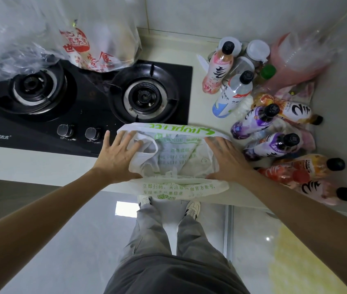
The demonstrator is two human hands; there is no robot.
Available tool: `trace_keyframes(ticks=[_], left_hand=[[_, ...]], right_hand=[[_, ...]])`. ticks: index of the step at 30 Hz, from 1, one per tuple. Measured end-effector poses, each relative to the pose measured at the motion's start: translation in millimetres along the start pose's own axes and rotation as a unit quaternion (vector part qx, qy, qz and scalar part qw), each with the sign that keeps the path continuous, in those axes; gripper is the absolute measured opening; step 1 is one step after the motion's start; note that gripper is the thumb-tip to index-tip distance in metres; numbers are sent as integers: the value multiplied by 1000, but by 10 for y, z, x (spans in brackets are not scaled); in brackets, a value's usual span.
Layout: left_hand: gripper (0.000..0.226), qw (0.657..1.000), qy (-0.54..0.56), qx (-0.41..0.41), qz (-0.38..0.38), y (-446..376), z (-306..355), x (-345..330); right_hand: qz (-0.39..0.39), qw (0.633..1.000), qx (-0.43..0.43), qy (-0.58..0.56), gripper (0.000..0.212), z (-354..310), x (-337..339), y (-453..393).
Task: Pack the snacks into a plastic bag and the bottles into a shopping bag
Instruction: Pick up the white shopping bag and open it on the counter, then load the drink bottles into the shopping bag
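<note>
A white shopping bag (176,153) with green print lies flat on the counter's front edge, partly hanging over it. My left hand (117,155) rests on its left side with fingers spread. My right hand (227,158) presses flat on its right side. Right of the bag stand and lie several drink bottles: a pink one (218,66), a white one (232,94), two purple ones (253,122) (272,146), and orange and red ones (308,166) near the wall. A clear plastic bag (96,47) with red print, holding snacks, sits at the back of the stove.
A black two-burner gas stove (83,107) fills the counter's left. Another clear plastic bag (9,39) covers the left burner's back. Lidded jars (256,49) and a pink bag (295,58) stand in the back right corner by the wall. Below the counter are my legs and the floor.
</note>
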State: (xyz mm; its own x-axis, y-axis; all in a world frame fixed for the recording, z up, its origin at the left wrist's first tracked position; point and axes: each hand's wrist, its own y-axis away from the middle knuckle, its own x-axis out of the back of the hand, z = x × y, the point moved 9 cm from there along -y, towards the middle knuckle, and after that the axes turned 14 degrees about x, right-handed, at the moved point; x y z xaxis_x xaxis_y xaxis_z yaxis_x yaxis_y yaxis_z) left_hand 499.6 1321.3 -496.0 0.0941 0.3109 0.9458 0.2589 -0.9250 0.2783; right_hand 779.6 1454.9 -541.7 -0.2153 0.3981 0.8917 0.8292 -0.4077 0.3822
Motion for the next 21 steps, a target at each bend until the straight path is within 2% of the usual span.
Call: trace_keyframes(ticks=[3, 6, 10, 13, 16, 21], left_hand=[[125, 1000, -1, 5, -2, -36, -21, -17], [118, 1000, 10, -6, 17, -18, -24, 44], [100, 997, 37, -39, 59, 61, -6, 208], [89, 993, 48, -47, 92, 108, -13, 387], [80, 991, 44, -41, 120, 136, -10, 588], [80, 985, 56, -58, 153, 119, 137, 964]], right_hand=[[-3, 1000, 2, -21, 142, -9, 38, -24], [35, 999, 14, -22, 136, -49, 132, -37], [119, 992, 49, -9, 99, -144, 372, 10], [174, 984, 42, 5, 74, -213, 576, 96], [204, 978, 32, 1, 65, -278, 750, 182], [228, 973, 18, -6, 62, -323, 1062, 303]])
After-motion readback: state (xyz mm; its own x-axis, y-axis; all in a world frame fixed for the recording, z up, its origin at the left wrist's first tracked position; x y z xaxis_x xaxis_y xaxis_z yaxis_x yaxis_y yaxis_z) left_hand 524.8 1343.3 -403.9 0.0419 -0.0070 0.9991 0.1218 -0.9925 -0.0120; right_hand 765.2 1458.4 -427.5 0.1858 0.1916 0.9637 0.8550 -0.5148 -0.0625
